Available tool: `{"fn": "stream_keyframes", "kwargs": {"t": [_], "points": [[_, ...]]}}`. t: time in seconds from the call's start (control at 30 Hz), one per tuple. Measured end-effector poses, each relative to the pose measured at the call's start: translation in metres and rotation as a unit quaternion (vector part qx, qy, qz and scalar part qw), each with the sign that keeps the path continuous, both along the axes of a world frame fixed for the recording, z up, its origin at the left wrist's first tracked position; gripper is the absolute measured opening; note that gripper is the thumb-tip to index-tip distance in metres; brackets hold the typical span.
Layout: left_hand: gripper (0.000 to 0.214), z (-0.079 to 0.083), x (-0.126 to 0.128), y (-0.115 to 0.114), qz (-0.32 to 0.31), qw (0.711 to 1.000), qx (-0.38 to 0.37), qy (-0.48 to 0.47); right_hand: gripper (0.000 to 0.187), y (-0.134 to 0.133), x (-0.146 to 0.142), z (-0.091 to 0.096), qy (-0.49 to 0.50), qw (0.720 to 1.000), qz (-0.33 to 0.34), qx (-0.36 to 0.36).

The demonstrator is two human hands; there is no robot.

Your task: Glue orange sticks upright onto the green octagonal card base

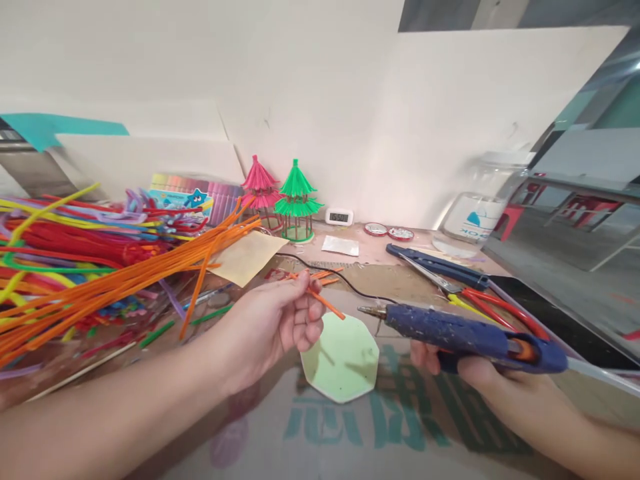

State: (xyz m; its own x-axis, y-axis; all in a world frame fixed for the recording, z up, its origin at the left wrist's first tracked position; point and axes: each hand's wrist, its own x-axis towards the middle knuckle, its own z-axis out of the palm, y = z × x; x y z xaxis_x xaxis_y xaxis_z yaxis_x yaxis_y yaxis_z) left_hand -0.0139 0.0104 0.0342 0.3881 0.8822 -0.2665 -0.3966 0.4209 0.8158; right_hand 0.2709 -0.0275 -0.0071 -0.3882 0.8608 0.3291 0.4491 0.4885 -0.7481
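Note:
Between the thumb and fingers of my left hand (287, 310) is a short orange pipe cleaner (327, 305), its free end pointing right and down. My right hand (493, 377) grips a blue hot glue gun (450, 333) by its handle, the metal nozzle facing left toward the pipe cleaner but apart from it. A clear glue stick (600, 375) sticks out of the gun's back. Below and between my hands lies a pale green octagonal piece (345, 360) on the table. Several short orange pieces (325, 275) lie just behind my left hand.
Long orange pipe cleaners (150, 280) and a colourful heap (75, 247) cover the left. Behind stand pink (257, 187) and green (297, 200) pavilion models and a small clock (339, 217). Scissors (480, 300), a utility knife (435, 263) and a clear jar (475, 207) are right.

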Motion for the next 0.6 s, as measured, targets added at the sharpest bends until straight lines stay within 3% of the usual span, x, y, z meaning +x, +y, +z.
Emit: {"fn": "stream_keyframes", "kwargs": {"t": [0.13,0.33,0.6], "points": [[0.022,0.001,0.000,-0.004,-0.023,0.999,-0.018,-0.013,0.047,-0.006,-0.006,0.008,0.059,0.996,-0.026,-0.054],[0.025,0.003,0.002,-0.007,-0.036,0.999,-0.001,-0.010,0.059,-0.010,-0.016,0.021,0.027,0.998,-0.050,-0.018],[0.027,0.004,0.006,-0.007,-0.024,1.000,0.013,0.005,0.054,-0.010,-0.011,0.015,0.014,0.998,-0.062,0.010]]}}
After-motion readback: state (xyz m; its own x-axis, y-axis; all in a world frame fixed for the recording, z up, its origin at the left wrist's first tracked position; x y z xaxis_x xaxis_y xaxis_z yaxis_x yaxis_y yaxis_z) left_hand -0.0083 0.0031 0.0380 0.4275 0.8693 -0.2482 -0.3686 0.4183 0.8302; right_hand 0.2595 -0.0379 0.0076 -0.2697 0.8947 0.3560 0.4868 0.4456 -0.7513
